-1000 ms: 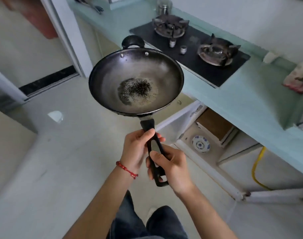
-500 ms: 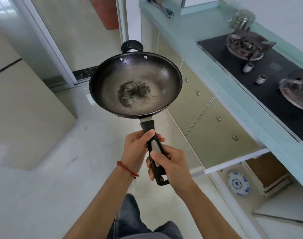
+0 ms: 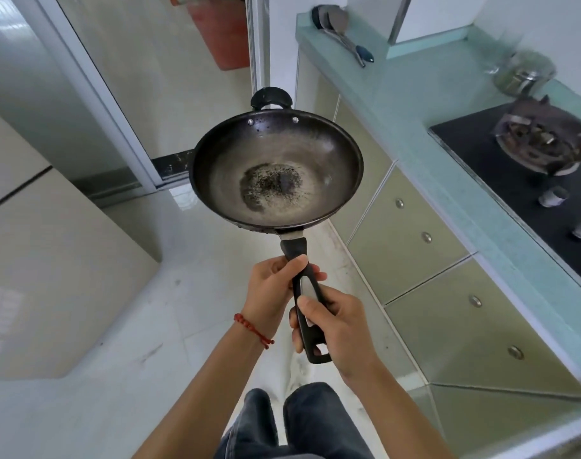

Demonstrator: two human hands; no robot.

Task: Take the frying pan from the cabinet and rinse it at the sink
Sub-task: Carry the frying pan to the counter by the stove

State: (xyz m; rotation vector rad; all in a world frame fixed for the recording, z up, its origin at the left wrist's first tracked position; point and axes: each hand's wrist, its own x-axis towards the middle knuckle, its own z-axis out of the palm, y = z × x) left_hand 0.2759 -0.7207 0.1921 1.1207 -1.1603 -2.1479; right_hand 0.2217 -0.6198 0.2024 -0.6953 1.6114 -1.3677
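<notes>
Dark trouser legs [image 3: 292, 422] at the bottom centre of the frame, over pale floor tiles [image 3: 143, 326]. Just above, two bare forearms reaching up toward mid-frame. Right hand [image 3: 337, 329] wrapped tight round the lower end of the black handle [image 3: 307, 306], thumb laid along its grey inset. Left hand [image 3: 270, 293], red cord bracelet [image 3: 251, 329] at the wrist, clamped on the same handle just above, thumb up near the neck. Frying pan [image 3: 275, 170] held out in the air at the centre of the frame, level, bowl facing up, over the floor and left of the counter. Dark speckled patch in the middle of the bowl; small black loop handle on the far rim, two rivets beside it. To the right, pale green cabinet drawers [image 3: 411, 233] with round knobs, closed, under a turquoise countertop [image 3: 411, 104]. Black gas hob [image 3: 501, 154] at the right edge, one burner and two knobs showing. Metal pot [image 3: 524, 74] blurred in the upper right. Ladle-like utensils [image 3: 342, 31] lying at the counter's far end, top centre. Sliding door frame [image 3: 93, 84] in the upper left, something red [image 3: 222, 34] beyond it.
</notes>
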